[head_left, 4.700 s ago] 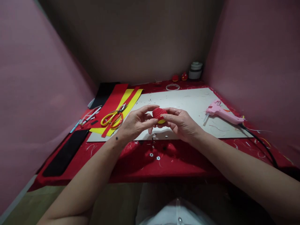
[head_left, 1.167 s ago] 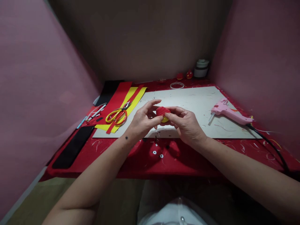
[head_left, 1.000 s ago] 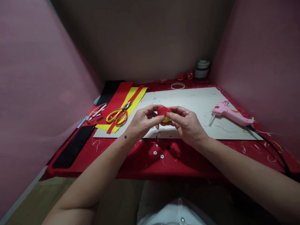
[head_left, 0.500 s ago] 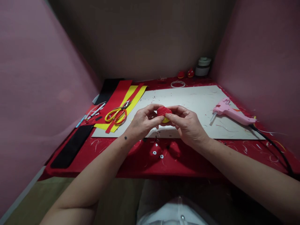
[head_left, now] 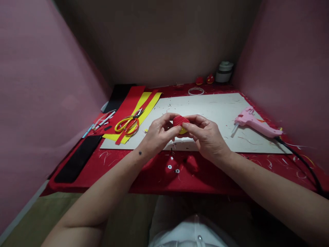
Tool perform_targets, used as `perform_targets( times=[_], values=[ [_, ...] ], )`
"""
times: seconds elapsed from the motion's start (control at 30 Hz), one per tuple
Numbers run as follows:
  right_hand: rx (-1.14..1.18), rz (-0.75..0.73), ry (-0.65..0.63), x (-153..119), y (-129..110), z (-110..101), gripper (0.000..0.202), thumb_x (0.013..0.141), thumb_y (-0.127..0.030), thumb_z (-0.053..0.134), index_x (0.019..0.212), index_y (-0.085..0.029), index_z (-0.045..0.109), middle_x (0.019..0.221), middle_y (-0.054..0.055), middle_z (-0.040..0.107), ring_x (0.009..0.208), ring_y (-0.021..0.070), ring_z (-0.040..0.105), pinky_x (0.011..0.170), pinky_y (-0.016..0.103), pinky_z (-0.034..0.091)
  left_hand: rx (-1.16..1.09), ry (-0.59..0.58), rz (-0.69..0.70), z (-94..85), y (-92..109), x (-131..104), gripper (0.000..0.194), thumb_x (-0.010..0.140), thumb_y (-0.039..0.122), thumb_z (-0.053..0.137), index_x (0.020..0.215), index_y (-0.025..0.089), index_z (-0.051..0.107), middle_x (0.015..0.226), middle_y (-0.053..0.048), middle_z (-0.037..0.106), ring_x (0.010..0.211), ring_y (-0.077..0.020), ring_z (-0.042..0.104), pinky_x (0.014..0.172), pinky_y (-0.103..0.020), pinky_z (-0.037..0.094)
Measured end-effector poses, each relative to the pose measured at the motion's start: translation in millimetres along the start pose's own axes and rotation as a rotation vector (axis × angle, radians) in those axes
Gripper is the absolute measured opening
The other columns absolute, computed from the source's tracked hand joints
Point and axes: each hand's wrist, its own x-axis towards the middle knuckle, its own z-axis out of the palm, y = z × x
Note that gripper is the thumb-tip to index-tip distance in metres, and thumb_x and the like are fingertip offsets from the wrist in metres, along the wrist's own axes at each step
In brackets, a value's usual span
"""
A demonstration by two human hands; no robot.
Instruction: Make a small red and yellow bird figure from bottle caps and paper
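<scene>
**Pointer Finger Comes Down on the Little Red and Yellow Piece**

A little red and yellow piece (head_left: 180, 120) is held up between two hands, over the front part of a big white board (head_left: 210, 106). Its red top has tiny bumps, and the yellow part peeks out at the bottom.

The left hand (head_left: 158, 133) pinches it on one side with the thumb and pointer finger. Just over a second ago, that pointer finger stuck up in the air, away from the piece. Now it is bent down to the top edge. The right hand (head_left: 209, 137) grips the other side, thumb in front and fingers behind, much as it did before.

The whole view has slid a bit since the first picture, so things show a little farther right and higher up. But the scissors (head_left: 135, 117) still lie on the yellow sheets (head_left: 151, 103) and the red strip (head_left: 120, 137). The pink glue gun (head_left: 257, 124) still rests on the right side of the board. Two small white rounds (head_left: 169, 167) with dark middles are still near the front of the red cloth (head_left: 154, 187). At the back, the white ring (head_left: 196, 94) has not moved either.
</scene>
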Motion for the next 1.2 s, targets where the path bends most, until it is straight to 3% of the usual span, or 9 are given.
perform_targets(
  times=[0.13,0.3,0.4,0.47,0.63,0.93,1.2],
  values=[
    [0.079,0.02,-0.016,1.9,-2.1,0.0,0.017,0.07,-0.023,0.08,0.082,-0.018,0.069,0.076,0.0,0.072,0.066,0.0148,0.068,0.069,0.033,0.058,-0.069,-0.078,-0.017,-6.4,-0.9,-1.7,0.043,0.077,0.031,0.074,0.114,0.015,0.061,0.096,-0.006,0.065,0.072,-0.0132,0.061,0.064,-0.027,0.054],
    [0.091,0.038,-0.017,2.5,-4.8,0.8,0.018,0.069,-0.023,0.08,0.082,-0.017,0.069,0.078,0.001,0.072,0.07,0.0157,0.068,0.069,0.034,0.057,-0.125,-0.006,-0.004,-14.7,-3.7,1.0,0.049,0.075,0.03,0.077,0.119,0.018,0.06,0.106,-0.008,0.064,0.068,-0.0122,0.062,0.059,-0.027,0.053],
    [0.073,0.055,0.001,1.8,-5.1,1.6,0.02,0.068,-0.025,0.081,0.082,-0.017,0.069,0.078,0.002,0.072,0.071,0.0167,0.069,0.067,0.034,0.058,-0.058,0.127,0.114,-17.9,-5.4,3.2,0.039,0.072,0.029,0.079,0.108,0.02,0.067,0.1,-0.005,0.063,0.064,-0.0085,0.055,0.053,-0.022,0.046],
    [0.055,0.063,0.007,1.2,-4.9,1.8,0.02,0.068,-0.026,0.081,0.081,-0.017,0.069,0.078,0.002,0.072,0.073,0.0176,0.069,0.067,0.034,0.058,-0.001,0.191,0.235,-17.8,-4.5,3.3,0.026,0.072,0.025,0.08,0.095,0.02,0.071,0.091,-0.003,0.062,0.067,-0.0087,0.052,0.058,-0.023,0.044],
    [0.012,0.04,-0.011,0.2,-3.6,-0.1,0.021,0.068,-0.027,0.082,0.083,-0.018,0.07,0.078,0.001,0.072,0.071,0.0161,0.069,0.069,0.034,0.058,0.193,0.141,0.364,-11.8,2.3,0.7,0.007,0.075,0.022,0.077,0.077,0.02,0.071,0.075,-0.001,0.059,0.07,-0.0122,0.051,0.063,-0.027,0.041],
    [-0.033,0.038,-0.01,0.1,-1.9,-0.7,0.024,0.068,-0.029,0.082,0.085,-0.018,0.069,0.079,0.001,0.072,0.071,0.0156,0.069,0.069,0.033,0.059,0.253,0.118,0.262,-8.8,0.8,-0.8,0.01,0.08,0.019,0.067,0.072,0.017,0.062,0.072,-0.001,0.057,0.069,-0.013,0.052,0.065,-0.028,0.042],
    [0.047,0.073,0.02,1.5,-4.8,2.1,0.022,0.068,-0.027,0.082,0.081,-0.016,0.069,0.079,0.003,0.071,0.074,0.0171,0.069,0.067,0.033,0.059,0.134,0.233,0.148,-10.6,-0.3,1.6,0.011,0.078,0.023,0.067,0.07,0.018,0.06,0.065,0.002,0.055,0.06,-0.0101,0.047,0.056,-0.024,0.038]
  ],
)
